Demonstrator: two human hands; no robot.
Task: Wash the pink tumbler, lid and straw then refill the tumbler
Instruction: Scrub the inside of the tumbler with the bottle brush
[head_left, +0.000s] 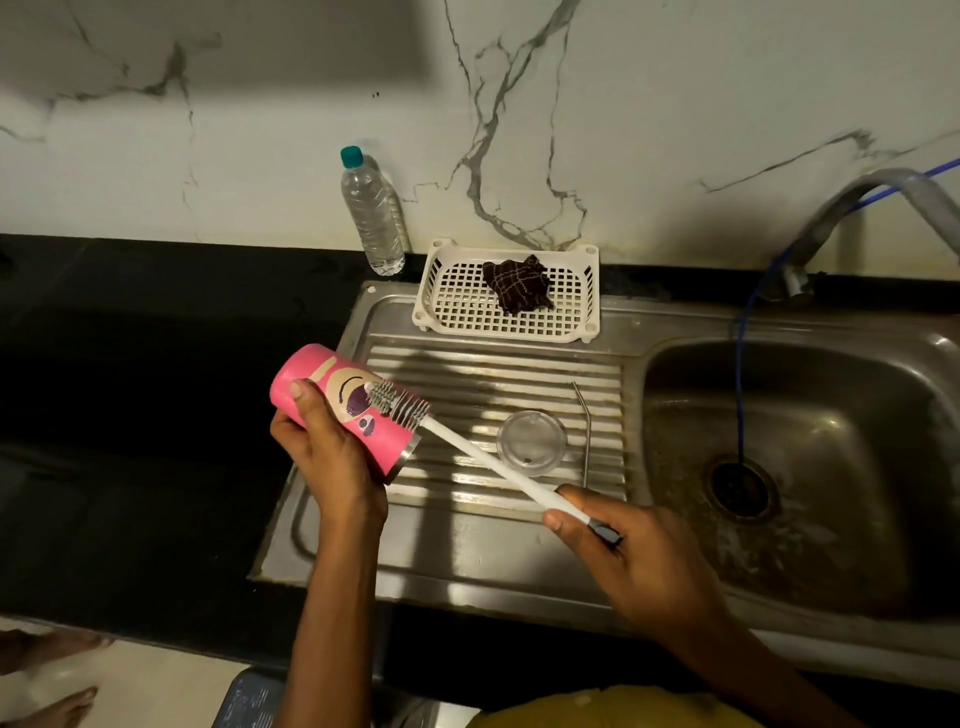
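Note:
My left hand (332, 457) grips the pink tumbler (332, 389), held tilted above the left edge of the steel drainboard (467, 545), its open end pointing down and right. My right hand (628, 551) holds the white handle of a bottle brush (467, 441). The brush's grey bristle head lies against the tumbler's outer side, over the printed face. On the ribbed drainboard lie the clear lid (531, 442) and, just right of it, the bent metal straw (587, 426).
A white plastic basket (447, 306) holding a dark cloth (519, 283) stands at the drainboard's back. A clear water bottle (371, 213) with a teal cap stands by the wall. The sink basin (779, 467), tap (852, 202) and a blue tube are to the right. Black counter is to the left.

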